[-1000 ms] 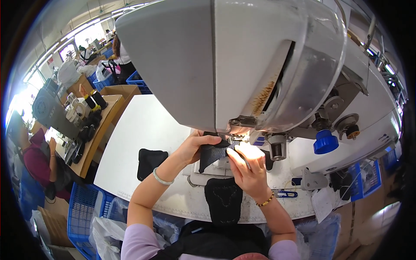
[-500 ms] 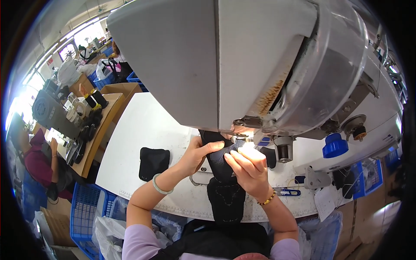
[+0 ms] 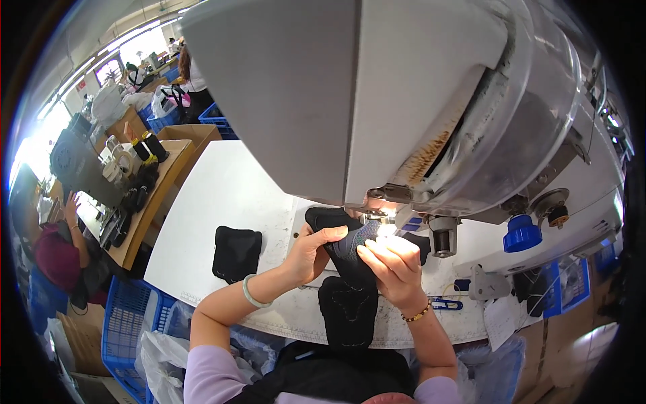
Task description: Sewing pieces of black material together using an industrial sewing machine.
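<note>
In the head view, blue crates (image 3: 208, 121) are standing at the far left beyond a brown cardboard box (image 3: 195, 135), and a small blue-and-white label (image 3: 412, 223) is sitting on the sewing machine (image 3: 377, 101) near its lamp. The left hand (image 3: 311, 252) is curling around the dark fabric piece (image 3: 340, 242), thumb on top, pinching its left edge. The right hand (image 3: 397, 269) is pinching the piece's right side just under the needle. Since a second ago, the piece is sitting lower and more tilted, both hands having drawn nearer the body. A second black piece (image 3: 237, 252) is lying on the white table (image 3: 222, 195), left of the hands.
</note>
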Action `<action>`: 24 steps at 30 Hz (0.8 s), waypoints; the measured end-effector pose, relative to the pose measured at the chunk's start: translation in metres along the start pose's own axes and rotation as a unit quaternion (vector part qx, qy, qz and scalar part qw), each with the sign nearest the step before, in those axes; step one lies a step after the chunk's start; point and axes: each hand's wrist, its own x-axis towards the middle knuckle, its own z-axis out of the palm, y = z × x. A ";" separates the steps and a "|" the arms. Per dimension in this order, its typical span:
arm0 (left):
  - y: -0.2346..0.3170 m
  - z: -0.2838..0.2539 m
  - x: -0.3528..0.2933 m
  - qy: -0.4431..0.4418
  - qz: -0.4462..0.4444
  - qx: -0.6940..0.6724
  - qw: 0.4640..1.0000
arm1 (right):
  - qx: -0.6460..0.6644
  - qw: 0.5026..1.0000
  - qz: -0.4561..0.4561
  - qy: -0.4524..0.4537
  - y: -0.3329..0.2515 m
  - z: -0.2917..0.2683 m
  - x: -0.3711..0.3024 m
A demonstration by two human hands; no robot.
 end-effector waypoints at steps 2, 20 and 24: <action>-0.001 0.000 -0.001 0.002 -0.004 -0.018 1.000 | 0.009 1.000 -0.007 0.007 -0.002 0.000 0.001; -0.008 0.039 -0.021 0.019 0.130 0.267 0.955 | 0.159 0.980 0.118 -0.030 0.049 -0.008 -0.023; -0.002 0.037 -0.017 0.016 0.106 0.249 0.963 | 0.178 0.973 0.135 -0.053 0.048 -0.007 -0.024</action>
